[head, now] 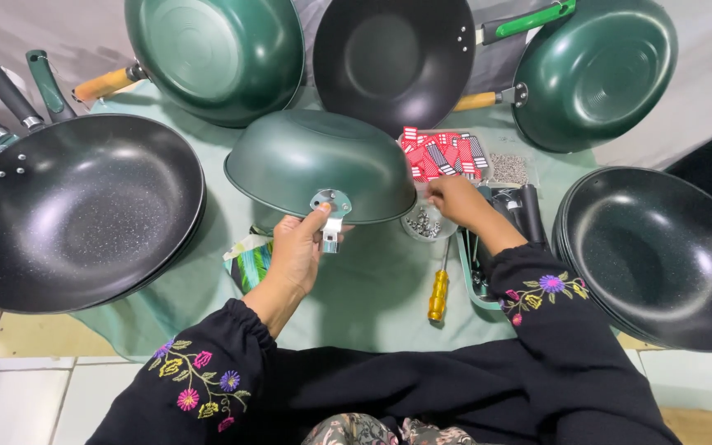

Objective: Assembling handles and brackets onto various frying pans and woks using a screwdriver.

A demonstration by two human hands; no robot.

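A green wok (315,161) lies upside down in the middle of the pale green cloth (372,288). A silver handle bracket (331,214) sticks out of its near rim. My left hand (298,247) grips that bracket, thumb on top. My right hand (455,202) reaches over a small clear container of silver screws (423,224), fingers pinched together; what they hold is too small to tell. A pile of red, white and black packets (442,154) lies just beyond that hand.
A yellow-handled screwdriver (438,292) lies near my right forearm. Black woks sit at the left (76,210) and right (661,255). At the back stand two green woks (216,53) (595,74) and a black one (393,58). Loose handles (10,91) lie far left.
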